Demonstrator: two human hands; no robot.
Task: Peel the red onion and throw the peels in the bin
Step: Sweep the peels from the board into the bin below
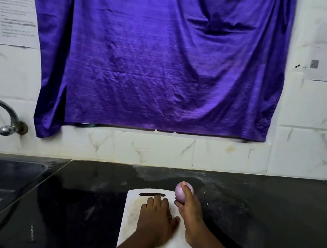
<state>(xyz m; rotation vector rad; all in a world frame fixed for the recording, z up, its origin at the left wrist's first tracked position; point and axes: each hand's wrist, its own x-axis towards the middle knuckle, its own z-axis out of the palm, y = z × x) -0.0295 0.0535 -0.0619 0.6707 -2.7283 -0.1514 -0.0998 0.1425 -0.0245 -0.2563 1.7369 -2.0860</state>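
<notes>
Gripping the red onion [182, 192] low and right of centre, raised just past the far right corner of the white cutting board [131, 216], right hand [189, 211] clamping it between thumb on top and fingers below. Lying flat on the board just left, left hand [155, 220], fingers together, holding nothing visible. Showing smooth and pale, probably peeled already; no bin in frame, sink [6, 171] at the left edge looking empty.

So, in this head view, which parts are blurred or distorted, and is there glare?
Head view: the papers on the wall are too blurred to read; the wide lens bends the tap and the counter edge; soft reflections lie on the dark counter; the red onion in the right hand is fairly sharp.
</notes>
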